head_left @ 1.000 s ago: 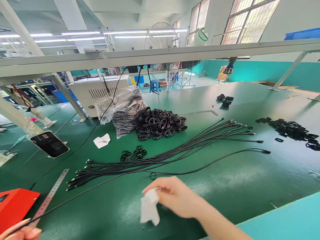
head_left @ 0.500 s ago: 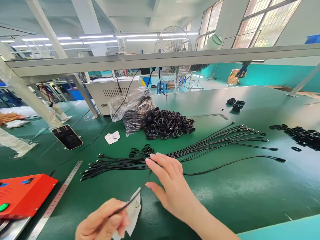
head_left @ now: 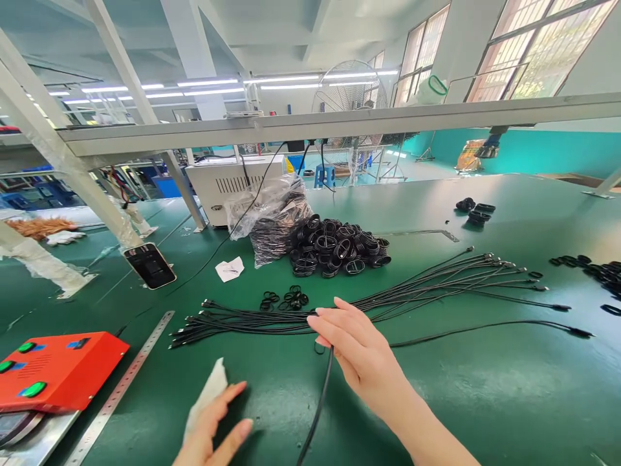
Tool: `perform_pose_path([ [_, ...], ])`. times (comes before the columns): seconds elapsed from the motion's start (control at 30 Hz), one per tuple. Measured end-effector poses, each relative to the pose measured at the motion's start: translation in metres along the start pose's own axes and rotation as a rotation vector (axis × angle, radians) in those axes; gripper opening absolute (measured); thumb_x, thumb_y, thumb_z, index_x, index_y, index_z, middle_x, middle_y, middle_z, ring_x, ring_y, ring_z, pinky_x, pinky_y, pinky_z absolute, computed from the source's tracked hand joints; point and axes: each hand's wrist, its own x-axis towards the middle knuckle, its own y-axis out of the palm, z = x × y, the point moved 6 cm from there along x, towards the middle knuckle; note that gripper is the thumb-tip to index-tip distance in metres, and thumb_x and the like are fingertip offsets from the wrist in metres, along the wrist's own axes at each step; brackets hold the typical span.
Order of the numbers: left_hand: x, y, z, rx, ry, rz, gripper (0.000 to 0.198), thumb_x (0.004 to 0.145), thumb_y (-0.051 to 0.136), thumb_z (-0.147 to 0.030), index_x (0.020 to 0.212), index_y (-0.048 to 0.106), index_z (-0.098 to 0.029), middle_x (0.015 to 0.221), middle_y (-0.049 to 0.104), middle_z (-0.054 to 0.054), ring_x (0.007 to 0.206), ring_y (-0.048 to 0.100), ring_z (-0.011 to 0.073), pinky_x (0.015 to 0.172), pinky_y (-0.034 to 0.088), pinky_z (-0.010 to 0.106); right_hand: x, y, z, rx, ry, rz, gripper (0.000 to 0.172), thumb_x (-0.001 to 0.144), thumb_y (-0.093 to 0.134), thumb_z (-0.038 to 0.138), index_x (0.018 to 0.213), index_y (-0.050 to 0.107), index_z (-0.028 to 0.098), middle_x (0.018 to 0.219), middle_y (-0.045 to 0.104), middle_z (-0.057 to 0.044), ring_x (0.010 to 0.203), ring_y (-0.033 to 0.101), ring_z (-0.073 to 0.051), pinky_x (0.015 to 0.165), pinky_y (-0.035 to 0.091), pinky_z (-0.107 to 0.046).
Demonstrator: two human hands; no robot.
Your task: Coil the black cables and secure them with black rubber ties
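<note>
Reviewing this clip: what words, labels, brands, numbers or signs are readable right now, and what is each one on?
None can be read with certainty.
Metal ruler: markings too small to read.
Red box: no legible lettering.
White slip: dark mark, too small to make out.
Phone: nothing legible.

Left hand (head_left: 198,441) spread, right hand (head_left: 363,355) gripping

Left: low, cut off at the bottom edge; thumb (head_left: 235,437) and forefinger (head_left: 227,397) well parted, tips pointing right and upward. Right: higher, further forward, back uppermost; fingers (head_left: 336,325) close together, aimed leftward; wrist (head_left: 395,402) nearly straight, bare forearm (head_left: 431,437) sloping toward lower right.
</note>
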Motion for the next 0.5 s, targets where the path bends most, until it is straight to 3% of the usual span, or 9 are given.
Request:
perform_pose_path([
  [0.07, 0.008, -0.025, 0.006, -0.021, -0.118, -0.078, 0.064, 0.070, 0.062, -0.066, 0.119, 0.062, -0.025, 0.134, 0.058, 0.014, 0.126, 0.048, 0.0398, 0.109, 0.031, 0.057, 0.004, 0.006, 0.005, -0.009, -0.027, 0.051, 0.036, 0.093, 0.041, 0.005, 0.119, 0.059, 0.023, 0.090, 0.068, -0.003, 0.090, 0.065, -0.015, 0.102, 0.047, -0.044],
  [0.1, 0.010, -0.030, 0.002, -0.069, -0.164, -0.054, 0.064, 0.069, 0.062, -0.067, 0.116, 0.064, -0.024, 0.131, 0.061, 0.013, 0.126, 0.049, 0.0395, 0.109, 0.031, 0.057, 0.006, 0.010, 0.008, -0.021, -0.045, 0.081, 0.034, 0.093, 0.041, 0.005, 0.115, 0.060, 0.023, 0.085, 0.066, -0.002, 0.084, 0.064, -0.014, 0.102, 0.047, -0.043],
  [0.17, 0.009, -0.029, -0.028, -0.286, -0.110, 0.058, 0.062, 0.079, 0.045, -0.070, 0.115, 0.066, -0.024, 0.132, 0.062, 0.010, 0.127, 0.050, 0.0345, 0.108, 0.037, 0.050, 0.010, 0.015, 0.012, -0.058, -0.089, 0.138, 0.033, 0.093, 0.039, 0.005, 0.109, 0.062, 0.022, 0.079, 0.060, -0.001, 0.075, 0.060, -0.014, 0.101, 0.047, -0.042],
  [0.23, 0.000, -0.007, -0.071, -0.555, -0.055, 0.328, 0.080, 0.085, 0.018, -0.073, 0.115, 0.068, -0.018, 0.128, 0.065, 0.014, 0.120, 0.057, 0.0339, 0.098, 0.047, 0.049, 0.015, 0.018, 0.013, -0.103, -0.122, 0.177, 0.034, 0.092, 0.039, 0.004, 0.108, 0.063, 0.022, 0.077, 0.056, -0.002, 0.073, 0.056, -0.015, 0.097, 0.049, -0.040],
  [0.33, -0.022, 0.037, -0.125, -0.795, -0.079, 0.747, 0.080, 0.090, 0.015, -0.065, 0.112, 0.069, -0.010, 0.113, 0.072, 0.019, 0.102, 0.068, 0.0304, 0.084, 0.054, 0.041, 0.021, 0.016, 0.008, -0.160, -0.117, 0.209, 0.038, 0.089, 0.038, 0.000, 0.111, 0.062, 0.021, 0.078, 0.055, -0.004, 0.075, 0.052, -0.017, 0.072, 0.052, -0.031],
  [0.4, -0.032, 0.058, -0.143, -0.911, -0.094, 0.892, 0.069, 0.094, 0.022, -0.057, 0.109, 0.069, -0.009, 0.109, 0.073, 0.020, 0.096, 0.071, 0.0266, 0.079, 0.054, 0.034, 0.024, 0.014, 0.001, -0.189, -0.085, 0.219, 0.040, 0.089, 0.038, 0.000, 0.112, 0.062, 0.020, 0.079, 0.056, -0.005, 0.075, 0.051, -0.017, 0.060, 0.047, -0.026],
  [0.5, -0.042, 0.079, -0.148, -1.086, -0.121, 1.023, 0.045, 0.098, 0.036, -0.039, 0.109, 0.068, -0.008, 0.104, 0.075, 0.020, 0.083, 0.074, 0.0173, 0.069, 0.053, 0.019, 0.025, 0.011, -0.010, -0.222, -0.028, 0.225, 0.037, 0.090, 0.040, 0.002, 0.111, 0.064, 0.021, 0.079, 0.057, -0.004, 0.073, 0.050, -0.016, 0.060, 0.044, -0.025],
])
